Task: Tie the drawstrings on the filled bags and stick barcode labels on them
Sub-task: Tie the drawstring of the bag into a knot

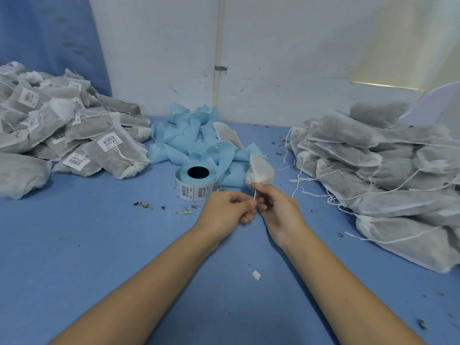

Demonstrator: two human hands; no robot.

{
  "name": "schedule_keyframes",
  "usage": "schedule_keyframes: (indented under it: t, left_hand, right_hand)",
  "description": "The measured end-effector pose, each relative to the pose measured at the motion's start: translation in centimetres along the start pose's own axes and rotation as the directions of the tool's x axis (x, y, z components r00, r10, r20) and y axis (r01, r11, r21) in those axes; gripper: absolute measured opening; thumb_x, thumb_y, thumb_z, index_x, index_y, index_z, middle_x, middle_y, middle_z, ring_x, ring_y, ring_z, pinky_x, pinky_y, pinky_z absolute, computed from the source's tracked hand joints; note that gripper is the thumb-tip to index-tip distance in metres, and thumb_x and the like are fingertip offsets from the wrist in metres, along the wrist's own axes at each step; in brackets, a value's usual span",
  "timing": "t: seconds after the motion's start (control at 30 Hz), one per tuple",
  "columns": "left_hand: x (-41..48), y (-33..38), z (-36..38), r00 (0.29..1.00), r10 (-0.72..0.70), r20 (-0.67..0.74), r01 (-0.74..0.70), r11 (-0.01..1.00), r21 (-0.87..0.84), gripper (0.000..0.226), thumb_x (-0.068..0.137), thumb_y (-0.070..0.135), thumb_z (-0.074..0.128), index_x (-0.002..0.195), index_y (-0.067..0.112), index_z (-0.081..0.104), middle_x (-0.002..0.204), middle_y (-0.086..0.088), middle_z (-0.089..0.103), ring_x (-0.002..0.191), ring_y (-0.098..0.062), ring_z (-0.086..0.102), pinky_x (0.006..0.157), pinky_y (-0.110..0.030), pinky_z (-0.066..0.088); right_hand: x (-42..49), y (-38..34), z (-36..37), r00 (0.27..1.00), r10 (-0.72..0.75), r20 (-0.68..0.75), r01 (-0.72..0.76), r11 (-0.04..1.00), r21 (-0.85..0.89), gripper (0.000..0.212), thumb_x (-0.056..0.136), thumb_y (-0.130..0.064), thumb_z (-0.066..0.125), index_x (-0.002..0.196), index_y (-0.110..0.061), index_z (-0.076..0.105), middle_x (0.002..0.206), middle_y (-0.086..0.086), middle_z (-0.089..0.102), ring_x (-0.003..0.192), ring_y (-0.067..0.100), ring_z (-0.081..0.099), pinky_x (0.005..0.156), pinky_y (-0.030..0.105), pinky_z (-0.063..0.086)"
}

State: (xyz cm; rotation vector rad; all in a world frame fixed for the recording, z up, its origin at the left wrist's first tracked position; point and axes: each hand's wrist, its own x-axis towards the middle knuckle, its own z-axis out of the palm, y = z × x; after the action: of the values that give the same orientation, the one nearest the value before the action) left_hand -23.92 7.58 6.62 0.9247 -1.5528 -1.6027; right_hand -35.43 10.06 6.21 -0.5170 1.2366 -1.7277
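A white filled bag stands end-on just beyond my hands, its gathered neck toward me. My right hand pinches the neck and its white drawstring. My left hand is closed on the same drawstring, fingertips touching the right hand. A roll of barcode labels lies on the blue table just left of the bag. Labelled bags are heaped at the left. Unlabelled bags with loose strings are heaped at the right.
Crumpled light-blue label backing strips pile up behind the roll, with one more white bag lying on them. Dry leaf crumbs dot the table. A small white scrap lies between my forearms. A white wall stands behind.
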Motion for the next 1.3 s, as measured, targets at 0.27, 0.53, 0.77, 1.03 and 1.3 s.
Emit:
schedule_keyframes:
  t: [0.27, 0.53, 0.77, 1.03, 1.3]
  left_hand:
    - [0.4, -0.2, -0.6, 0.996, 0.078, -0.05, -0.066, 0.978, 0.195, 0.018, 0.091, 0.009, 0.06, 0.075, 0.013, 0.068, 0.063, -0.001, 0.064, 0.054, -0.006, 0.055, 0.06, -0.016, 0.048]
    - [0.8, -0.7, -2.1, 0.912, 0.409, 0.02, -0.287, 0.602, 0.745, 0.017, 0.095, 0.018, 0.054, 0.097, 0.007, 0.067, 0.089, -0.003, 0.064, 0.077, -0.01, 0.051, 0.069, -0.017, 0.036]
    - [0.6, -0.6, -2.4, 0.901, 0.41, 0.143, -0.295, 0.337, 0.894, 0.027, 0.1, 0.023, 0.042, 0.111, 0.007, 0.06, 0.107, -0.007, 0.056, 0.102, -0.021, 0.052, 0.085, -0.034, 0.041]
    - [0.6, -0.6, -2.8, 0.903, 0.423, 0.075, -0.241, 0.355, 0.903, 0.026, 0.1, 0.026, 0.041, 0.111, 0.011, 0.06, 0.105, -0.004, 0.055, 0.102, -0.022, 0.052, 0.08, -0.035, 0.044]
    - [0.2, -0.1, -2.6, 0.737, 0.615, 0.279, -0.427, 0.105, 0.898, 0.005, 0.079, 0.005, 0.07, 0.078, 0.001, 0.069, 0.109, -0.013, 0.063, 0.096, -0.031, 0.06, 0.059, -0.038, 0.052]
  right_hand:
    - [0.2, -0.6, -0.2, 0.991, 0.094, 0.098, -0.103, 0.991, 0.085, 0.011, 0.09, -0.007, 0.057, 0.084, -0.006, 0.067, 0.075, 0.001, 0.068, 0.055, 0.006, 0.05, 0.044, 0.013, 0.038]
    - [0.2, -0.2, -0.2, 0.985, 0.023, 0.174, 0.006, 0.986, -0.164, 0.013, 0.094, -0.011, 0.056, 0.085, -0.01, 0.065, 0.068, -0.001, 0.067, 0.049, 0.009, 0.043, 0.045, 0.016, 0.036]
    - [-0.2, 0.4, 0.2, 0.969, -0.195, 0.151, 0.243, 0.866, -0.438, 0.018, 0.092, -0.014, 0.058, 0.077, -0.018, 0.066, 0.063, -0.011, 0.062, 0.048, 0.002, 0.042, 0.047, 0.012, 0.036]
    - [-0.3, 0.1, 0.2, 0.967, -0.113, 0.227, 0.214, 0.847, -0.486, 0.032, 0.088, -0.009, 0.056, 0.061, -0.021, 0.067, 0.076, -0.004, 0.066, 0.071, 0.009, 0.053, 0.062, 0.022, 0.04]
    - [-0.6, 0.9, -0.2, 0.845, -0.443, 0.299, 0.399, 0.15, -0.905, 0.013, 0.091, -0.028, 0.059, 0.087, -0.022, 0.069, 0.097, -0.007, 0.058, 0.088, 0.012, 0.054, 0.069, 0.028, 0.04]
